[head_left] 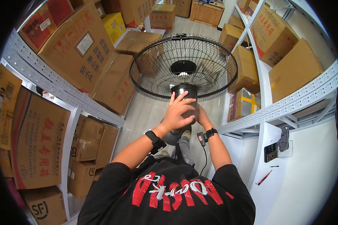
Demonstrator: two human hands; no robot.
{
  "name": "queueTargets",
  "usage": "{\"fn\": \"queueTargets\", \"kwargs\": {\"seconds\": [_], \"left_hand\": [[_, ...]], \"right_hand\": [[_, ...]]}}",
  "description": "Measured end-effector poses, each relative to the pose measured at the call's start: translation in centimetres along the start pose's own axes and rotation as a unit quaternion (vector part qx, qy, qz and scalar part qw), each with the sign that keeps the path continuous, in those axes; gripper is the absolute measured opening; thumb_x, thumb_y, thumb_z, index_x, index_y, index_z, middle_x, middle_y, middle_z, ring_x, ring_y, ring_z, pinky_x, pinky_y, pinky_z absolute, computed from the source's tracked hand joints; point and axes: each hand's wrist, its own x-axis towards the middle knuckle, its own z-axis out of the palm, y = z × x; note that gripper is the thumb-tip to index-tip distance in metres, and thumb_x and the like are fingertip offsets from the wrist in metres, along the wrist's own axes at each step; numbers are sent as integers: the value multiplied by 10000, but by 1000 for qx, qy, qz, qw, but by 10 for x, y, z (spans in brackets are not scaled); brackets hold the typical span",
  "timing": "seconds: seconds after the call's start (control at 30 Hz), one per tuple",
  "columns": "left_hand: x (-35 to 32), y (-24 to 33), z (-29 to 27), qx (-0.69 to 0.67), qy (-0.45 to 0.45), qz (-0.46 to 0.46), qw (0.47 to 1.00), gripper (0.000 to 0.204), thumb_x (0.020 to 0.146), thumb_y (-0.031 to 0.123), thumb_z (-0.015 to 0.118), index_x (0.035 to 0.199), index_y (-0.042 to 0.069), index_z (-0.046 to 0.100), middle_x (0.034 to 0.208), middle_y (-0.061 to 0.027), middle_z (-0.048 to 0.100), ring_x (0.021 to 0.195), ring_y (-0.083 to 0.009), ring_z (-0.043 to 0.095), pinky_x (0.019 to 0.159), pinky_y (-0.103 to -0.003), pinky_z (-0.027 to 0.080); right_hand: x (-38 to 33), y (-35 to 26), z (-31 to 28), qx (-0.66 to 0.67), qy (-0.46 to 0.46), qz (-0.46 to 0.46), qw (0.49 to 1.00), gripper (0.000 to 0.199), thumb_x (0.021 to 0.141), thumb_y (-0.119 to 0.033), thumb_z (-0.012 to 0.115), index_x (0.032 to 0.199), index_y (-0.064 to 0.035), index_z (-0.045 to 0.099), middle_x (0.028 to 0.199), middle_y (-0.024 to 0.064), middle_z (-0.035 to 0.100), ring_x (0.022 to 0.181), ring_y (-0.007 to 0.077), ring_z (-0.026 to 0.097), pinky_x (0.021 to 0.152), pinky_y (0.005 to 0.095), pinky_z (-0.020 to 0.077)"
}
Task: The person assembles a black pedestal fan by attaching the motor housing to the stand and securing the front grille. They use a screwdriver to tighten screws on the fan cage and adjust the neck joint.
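Note:
A black floor fan stands in front of me, its round wire cage (214,75) tilted away. Behind the cage sits the fan's dark motor housing (181,89). Across its top and side lies my left hand (178,112), fingers apart and curved round the casing. Close against the housing's right side is my right hand (202,117); its fingers are hidden behind it. The fan's grey-black base (171,138) shows partly below my left wrist, near my feet. Each wrist wears a black strap with a small device, and a cable hangs from the right one.
Shelving with cardboard boxes (79,48) lines the left side. More boxes (296,71) fill the white rack (264,77) on the right. At the lower right, a red screwdriver (264,177), a black bit case (270,152) and a grey cloth (284,138) lie on a white surface.

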Motion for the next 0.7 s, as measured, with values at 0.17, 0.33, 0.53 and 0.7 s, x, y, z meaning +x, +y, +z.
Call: {"fn": "queueTargets", "kwargs": {"seconds": [0.17, 0.33, 0.53, 0.7], "left_hand": [[-5, -1, -1, 13, -1, 1, 1000, 289, 736, 240, 833, 989, 136, 740, 1364, -30, 688, 1479, -377, 442, 1228, -704, 116], [-1, 2, 4, 9, 3, 9, 1000, 273, 730, 236, 834, 967, 141, 737, 1363, -26, 689, 1479, -376, 440, 1222, -713, 124], [3, 0, 4, 8, -2, 11, 1000, 249, 757, 271, 803, 957, 139, 734, 1350, -22, 678, 1482, -362, 428, 1224, -708, 134], [3, 1, 8, 2, -8, 12, 1000, 266, 754, 269, 814, 975, 141, 739, 1372, -20, 673, 1497, -361, 416, 1222, -713, 128]], "right_hand": [[-1, -18, 5, 10, -30, 106, 994, 406, 1104, -270, 507, 1337, 46, 611, 1265, 177, 705, 1165, 237, 671, 984, 360, 549], [28, -15, -14, 120, -91, 326, 933, 255, 961, -266, 486, 721, -195, 540, 543, -50, 379, 460, 94, 260, 486, 309, 183], [34, -8, -23, 112, -81, 314, 939, 246, 983, -275, 509, 805, -144, 617, 591, -8, 497, 481, 117, 380, 473, 312, 272], [4, 19, -10, -10, 33, -55, 998, 278, 1069, -207, 534, 1250, -4, 591, 1026, 116, 731, 847, 259, 685, 733, 382, 543]]}}
